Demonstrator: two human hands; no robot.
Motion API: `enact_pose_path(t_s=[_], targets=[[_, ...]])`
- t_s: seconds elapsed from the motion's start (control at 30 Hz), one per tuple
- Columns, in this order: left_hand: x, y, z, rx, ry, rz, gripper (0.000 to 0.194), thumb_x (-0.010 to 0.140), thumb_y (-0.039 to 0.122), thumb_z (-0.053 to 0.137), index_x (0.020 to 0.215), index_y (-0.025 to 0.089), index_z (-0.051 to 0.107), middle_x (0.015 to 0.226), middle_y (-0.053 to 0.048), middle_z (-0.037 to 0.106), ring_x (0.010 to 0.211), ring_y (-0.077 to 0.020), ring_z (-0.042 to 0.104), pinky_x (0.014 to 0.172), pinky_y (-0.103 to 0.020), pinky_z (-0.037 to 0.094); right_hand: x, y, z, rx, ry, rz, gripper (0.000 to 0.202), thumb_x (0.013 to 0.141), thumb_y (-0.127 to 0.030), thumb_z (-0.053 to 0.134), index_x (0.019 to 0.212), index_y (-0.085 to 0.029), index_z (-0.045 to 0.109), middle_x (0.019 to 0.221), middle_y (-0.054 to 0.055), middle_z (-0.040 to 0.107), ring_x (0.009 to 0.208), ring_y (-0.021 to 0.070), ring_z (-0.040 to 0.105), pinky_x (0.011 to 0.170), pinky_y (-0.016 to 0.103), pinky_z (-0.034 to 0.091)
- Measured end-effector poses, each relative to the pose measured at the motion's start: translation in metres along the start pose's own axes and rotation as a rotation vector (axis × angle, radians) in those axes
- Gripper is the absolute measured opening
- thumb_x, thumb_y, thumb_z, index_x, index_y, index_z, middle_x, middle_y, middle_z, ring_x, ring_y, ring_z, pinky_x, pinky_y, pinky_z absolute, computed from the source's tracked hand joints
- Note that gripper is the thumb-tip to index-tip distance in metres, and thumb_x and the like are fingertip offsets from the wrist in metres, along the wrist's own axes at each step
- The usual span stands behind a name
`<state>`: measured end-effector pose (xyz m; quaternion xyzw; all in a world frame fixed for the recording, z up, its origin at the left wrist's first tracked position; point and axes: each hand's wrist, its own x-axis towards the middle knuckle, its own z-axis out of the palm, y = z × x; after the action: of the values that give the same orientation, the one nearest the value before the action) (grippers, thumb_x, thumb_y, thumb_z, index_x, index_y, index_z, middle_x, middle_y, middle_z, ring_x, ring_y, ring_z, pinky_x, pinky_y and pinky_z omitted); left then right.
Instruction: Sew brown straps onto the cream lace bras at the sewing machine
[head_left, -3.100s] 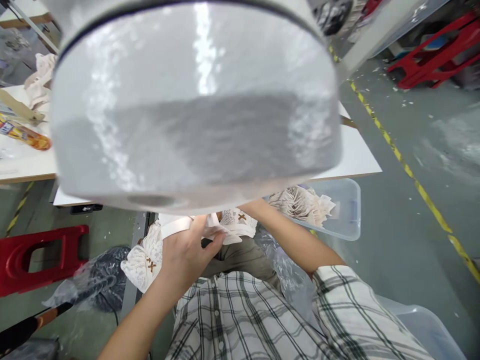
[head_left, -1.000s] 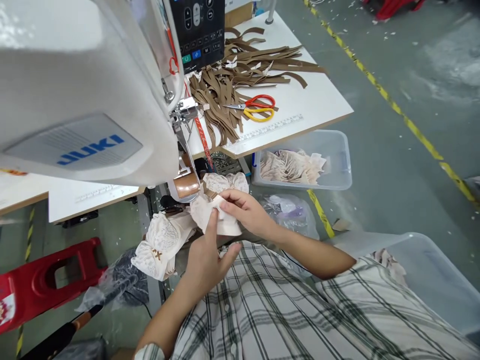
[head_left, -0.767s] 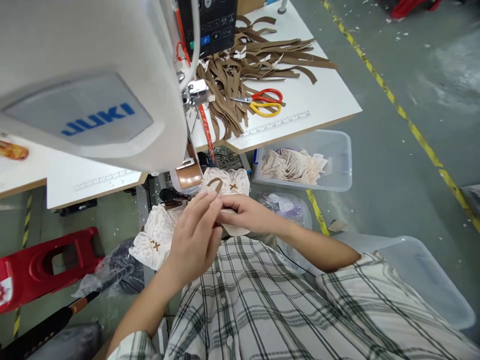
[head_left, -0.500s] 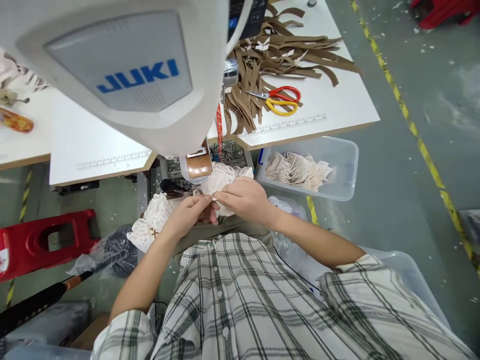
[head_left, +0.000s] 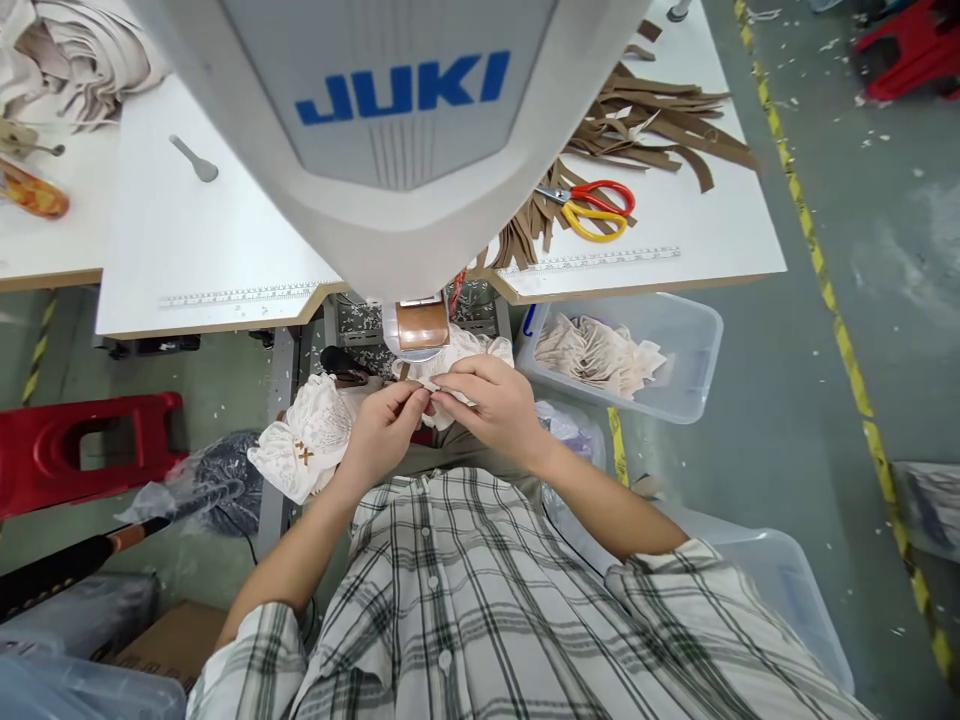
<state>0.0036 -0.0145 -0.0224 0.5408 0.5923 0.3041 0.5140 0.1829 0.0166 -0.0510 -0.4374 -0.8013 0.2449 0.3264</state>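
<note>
My left hand point(head_left: 384, 432) and my right hand point(head_left: 491, 408) meet above my lap, thumbs and fingertips pinched close together. Between them shows a small pale edge of a white lace garment point(head_left: 457, 348), whose bunched part lies just beyond my fingers, under the sewing machine head point(head_left: 397, 235). Another gathered part of white lace point(head_left: 322, 425), with brown cross stitches, rests left of my left hand. How the two lace parts join is hidden. The machine's brown-fronted lower end point(head_left: 422, 326) sits just past my fingertips.
Scissors point(head_left: 600, 212) with red and yellow handles lie among brown strips point(head_left: 660, 110) on the right table. A clear bin point(head_left: 694, 360) holds pale fabric pieces. A red stool point(head_left: 45, 450) stands at left. Printed rulers point(head_left: 240, 294) mark the table edges.
The view has shifted, so the machine head appears further right. My right fingers have opened out slightly from a tighter curl. Both hands still pinch at the same lace edge.
</note>
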Motion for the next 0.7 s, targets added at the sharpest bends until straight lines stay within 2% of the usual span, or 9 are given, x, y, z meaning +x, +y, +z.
enact_pose_path(t_s=[0.13, 0.23, 0.3, 0.37, 0.4, 0.47, 0.53, 0.6, 0.7], targets=[[0.007, -0.003, 0.0, 0.038, 0.024, -0.001, 0.038, 0.092, 0.046, 0.054, 0.069, 0.017, 0.059, 0.061, 0.001, 0.054, 0.06, -0.0121, 0.047, 0.059, -0.024, 0.035, -0.005, 0.0, 0.009, 0.042, -0.031, -0.026, 0.026, 0.098, -0.034, 0.052, 0.091, -0.025, 0.075, 0.09, 0.006, 0.073, 0.088, 0.0199, 0.065, 0.08, 0.035, 0.05], [0.013, -0.008, -0.005, 0.04, 0.01, -0.055, 0.037, 0.088, 0.048, 0.061, 0.068, 0.017, 0.059, 0.058, 0.003, 0.051, 0.057, -0.0111, 0.043, 0.056, -0.024, 0.033, 0.004, 0.029, -0.002, 0.063, -0.103, -0.127, 0.026, 0.098, -0.035, 0.051, 0.092, -0.025, 0.074, 0.094, 0.005, 0.073, 0.087, 0.0173, 0.066, 0.077, 0.03, 0.051], [0.016, -0.013, -0.009, -0.028, -0.018, -0.111, 0.038, 0.089, 0.05, 0.059, 0.071, 0.017, 0.061, 0.058, 0.003, 0.048, 0.056, -0.0104, 0.041, 0.055, -0.023, 0.031, 0.024, 0.066, -0.03, -0.03, -0.022, -0.058, 0.026, 0.098, -0.032, 0.048, 0.101, -0.023, 0.073, 0.101, 0.006, 0.073, 0.093, 0.0177, 0.066, 0.082, 0.03, 0.051], [0.016, -0.017, -0.013, -0.127, -0.015, -0.152, 0.04, 0.088, 0.053, 0.061, 0.073, 0.016, 0.062, 0.059, 0.003, 0.048, 0.055, -0.0093, 0.04, 0.053, -0.023, 0.03, 0.054, 0.11, -0.071, -0.26, 0.195, 0.137, 0.035, 0.099, -0.022, 0.038, 0.118, -0.017, 0.066, 0.113, 0.011, 0.07, 0.108, 0.021, 0.062, 0.095, 0.034, 0.047], [0.015, -0.018, -0.014, -0.183, -0.01, -0.169, 0.041, 0.086, 0.054, 0.063, 0.073, 0.016, 0.062, 0.061, 0.003, 0.048, 0.055, -0.0088, 0.039, 0.053, -0.022, 0.03, 0.071, 0.131, -0.093, -0.4, 0.237, 0.225, 0.04, 0.098, -0.016, 0.033, 0.128, -0.014, 0.061, 0.122, 0.014, 0.066, 0.115, 0.0229, 0.058, 0.098, 0.037, 0.044], [0.013, -0.019, -0.013, -0.295, -0.019, -0.199, 0.042, 0.084, 0.056, 0.066, 0.077, 0.014, 0.064, 0.065, 0.003, 0.051, 0.055, -0.0078, 0.039, 0.053, -0.022, 0.03, 0.105, 0.164, -0.132, -0.652, 0.068, 0.362, 0.046, 0.096, -0.014, 0.037, 0.14, -0.01, 0.049, 0.134, 0.02, 0.059, 0.123, 0.0278, 0.053, 0.099, 0.04, 0.042], [0.011, -0.016, -0.011, -0.38, -0.051, -0.222, 0.042, 0.083, 0.055, 0.068, 0.081, 0.014, 0.065, 0.068, 0.002, 0.052, 0.057, -0.0074, 0.04, 0.053, -0.021, 0.031, 0.132, 0.183, -0.154, -0.755, -0.166, 0.406, 0.046, 0.094, -0.02, 0.047, 0.139, -0.01, 0.051, 0.129, 0.022, 0.061, 0.115, 0.031, 0.057, 0.092, 0.04, 0.044], [0.008, -0.012, -0.008, -0.456, -0.079, -0.24, 0.04, 0.082, 0.053, 0.069, 0.082, 0.013, 0.065, 0.071, 0.001, 0.054, 0.057, -0.007, 0.041, 0.052, -0.02, 0.03, 0.147, 0.187, -0.162, -0.765, -0.296, 0.387, 0.042, 0.091, -0.025, 0.056, 0.131, -0.011, 0.058, 0.119, 0.021, 0.066, 0.104, 0.0308, 0.061, 0.085, 0.038, 0.044], [0.004, -0.009, -0.006, -0.582, -0.08, -0.257, 0.038, 0.08, 0.05, 0.072, 0.078, 0.013, 0.063, 0.072, 0.0, 0.055, 0.057, -0.0063, 0.043, 0.05, -0.019, 0.028, 0.141, 0.179, -0.16, -0.77, -0.319, 0.338, 0.042, 0.092, -0.03, 0.059, 0.128, -0.009, 0.06, 0.114, 0.022, 0.067, 0.101, 0.0286, 0.062, 0.08, 0.036, 0.042]])
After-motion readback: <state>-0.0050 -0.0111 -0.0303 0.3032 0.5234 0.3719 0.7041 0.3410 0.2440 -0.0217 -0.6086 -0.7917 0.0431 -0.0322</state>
